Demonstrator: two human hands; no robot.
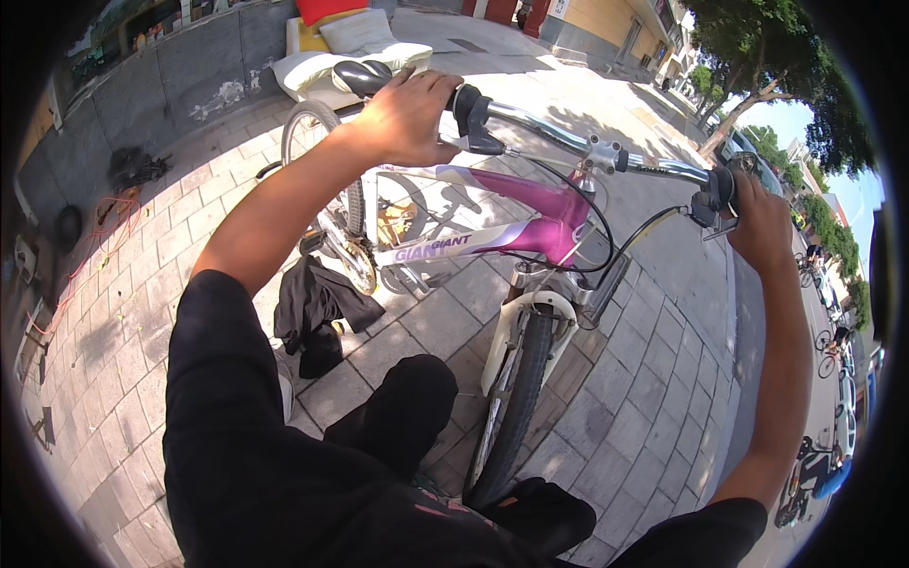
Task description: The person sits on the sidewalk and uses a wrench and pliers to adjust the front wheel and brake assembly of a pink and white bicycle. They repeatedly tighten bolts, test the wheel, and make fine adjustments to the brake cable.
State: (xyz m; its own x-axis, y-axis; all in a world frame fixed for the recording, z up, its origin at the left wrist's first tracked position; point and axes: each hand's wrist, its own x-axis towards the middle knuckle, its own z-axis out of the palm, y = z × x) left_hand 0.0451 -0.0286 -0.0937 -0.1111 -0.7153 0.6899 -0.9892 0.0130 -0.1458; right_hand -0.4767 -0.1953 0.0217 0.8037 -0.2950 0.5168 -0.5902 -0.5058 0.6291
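A purple-and-white bicycle [554,213] stands facing me, its front wheel [511,407] between my legs. My left hand [409,118] is closed round the handlebar grip at the left, beside the black brake and shifter housing [473,118]. On the opposite grip my right hand [759,220] is closed too, next to another brake lever [708,210]. The silver handlebar [540,128] runs between them, joined at the stem [603,153]. Black cables loop down in front of the frame. The black saddle [362,78] shows behind my left hand; both grips are mostly hidden by my fingers.
Black cloth [317,303] lies low beside the pedals. Pale cushions [355,47] are piled by the grey wall [222,71]. An orange cord [104,237] trails over the paving [625,379] at left. Trees, parked vehicles and cyclists line the street at right.
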